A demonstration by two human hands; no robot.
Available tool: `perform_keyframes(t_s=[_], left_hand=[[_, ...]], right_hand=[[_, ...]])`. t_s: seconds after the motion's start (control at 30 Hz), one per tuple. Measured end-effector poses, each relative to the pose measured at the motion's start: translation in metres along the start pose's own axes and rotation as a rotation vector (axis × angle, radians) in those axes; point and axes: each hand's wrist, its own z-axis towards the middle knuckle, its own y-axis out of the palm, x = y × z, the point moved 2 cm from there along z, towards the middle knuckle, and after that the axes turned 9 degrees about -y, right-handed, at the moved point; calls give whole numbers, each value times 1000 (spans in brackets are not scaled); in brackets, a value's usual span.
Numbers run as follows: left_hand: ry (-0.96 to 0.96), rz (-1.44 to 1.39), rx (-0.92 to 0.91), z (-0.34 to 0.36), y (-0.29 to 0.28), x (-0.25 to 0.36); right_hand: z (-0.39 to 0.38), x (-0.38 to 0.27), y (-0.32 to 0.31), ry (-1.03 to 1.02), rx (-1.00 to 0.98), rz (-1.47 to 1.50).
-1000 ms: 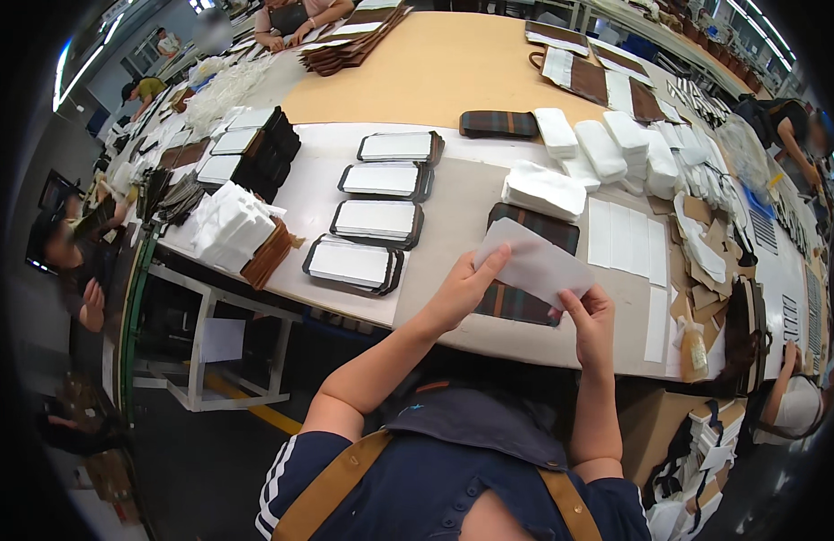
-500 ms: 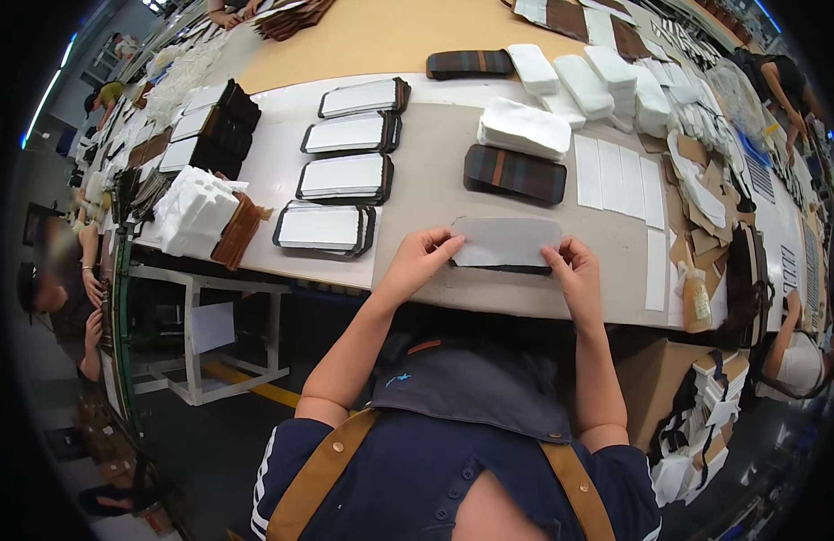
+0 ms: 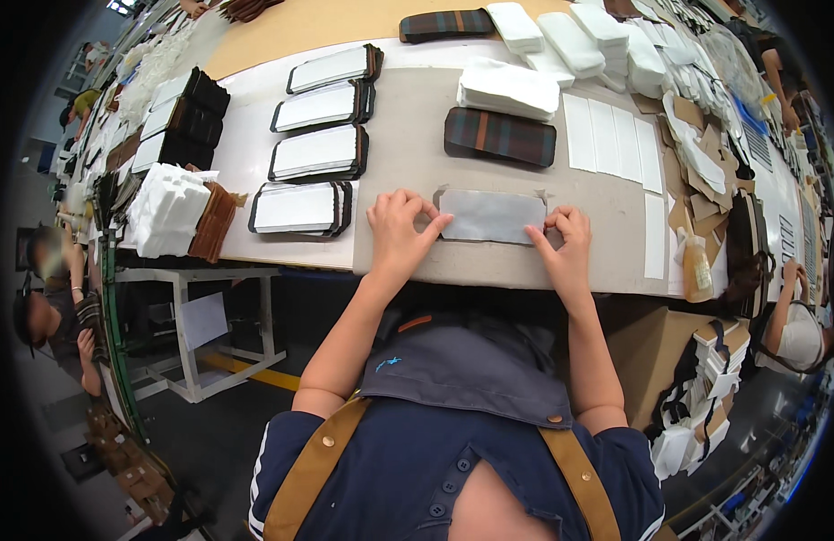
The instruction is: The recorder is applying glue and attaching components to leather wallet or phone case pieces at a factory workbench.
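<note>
Grey panel (image 3: 492,216) pinned, left hand (image 3: 397,229), right hand (image 3: 565,242)

Long worktable (image 3: 282,243), seemingly dark floor (image 3: 209,433)

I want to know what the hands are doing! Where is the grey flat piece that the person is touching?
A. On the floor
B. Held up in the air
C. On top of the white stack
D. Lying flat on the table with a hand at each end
D: the grey flat piece lies on the table, with the left hand at its left end and the right hand at its right end.
</note>
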Motion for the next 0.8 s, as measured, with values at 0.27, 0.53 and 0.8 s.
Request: perform_keyframes(t_s=[0.27,0.53,0.8], left_hand=[[9,37,12,1,1,-1],[41,70,22,2,0,3],[33,73,29,2,1,4]], right_hand=[[0,-1,4,-6,-13,-71],[1,-4,7,-30,-8,-139],[2,-6,6,-29,9,-161]])
